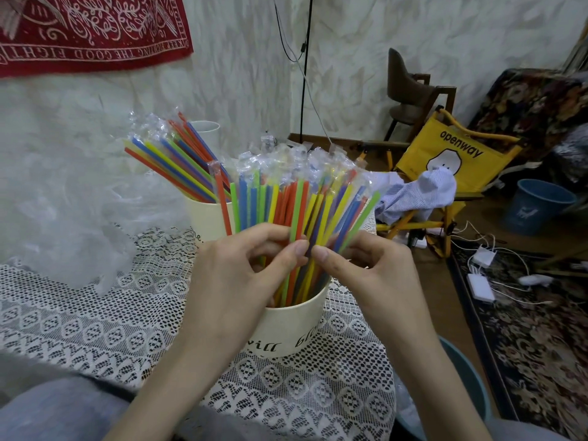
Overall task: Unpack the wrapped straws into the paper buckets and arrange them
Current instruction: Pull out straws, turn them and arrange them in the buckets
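Straws (299, 202) getting arranged in near bucket (292, 326), left hand (251, 268) and right hand (366, 268) both pinching stems; next, spreading evenly.

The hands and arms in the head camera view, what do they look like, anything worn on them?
Both are bare: the left hand and right hand show no gloves, rings, watch or bracelets, and both forearms are uncovered as far as the frame shows, with no sleeve in view. The thumbnails are short and unpainted. Grey fabric lies at the lower left edge, probably the person's clothing, not on the arms.
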